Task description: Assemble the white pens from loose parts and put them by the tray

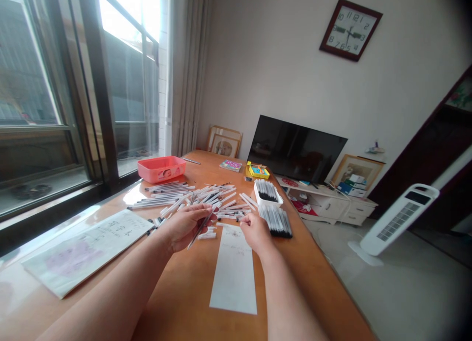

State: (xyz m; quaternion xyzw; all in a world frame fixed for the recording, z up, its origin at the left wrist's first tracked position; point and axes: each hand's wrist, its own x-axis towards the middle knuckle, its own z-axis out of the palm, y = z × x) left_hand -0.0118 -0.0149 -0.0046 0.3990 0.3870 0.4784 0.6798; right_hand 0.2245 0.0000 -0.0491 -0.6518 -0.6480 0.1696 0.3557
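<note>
Left hand: the left hand (pixel 188 225) pinches a slim pen (pixel 199 231) between thumb and fingers, above the middle of the table (pixel 177 292)
Pen: slanted, lower tip toward the near side, upper end in front of the heap
Right hand: the right hand (pixel 256 230) has its fingers curled in, thumb and forefinger pressed together over the far end of the paper; cannot tell whether anything small sits between them
Paper: a long pale strip (pixel 234 277), lying between the forearms, faint writing at its far end
Heap: loose pens (pixel 206 196) scattered across the table beyond both hands, some crossing one another
Tub: a white tub (pixel 279 201) by the right edge, filled with pens, their black ends inside
Bundle: clear pens with black ends (pixel 276 220), side by side at the right edge, just beside the right hand
Red box: an open red box (pixel 162 171) near the left edge, toward the far-left corner
Booklet: a pale booklet (pixel 92 247) along the left edge, dark characters on its cover
Far-right corner: a yellow box (pixel 258 172), with a bright magazine (pixel 230 165) to its left
</note>
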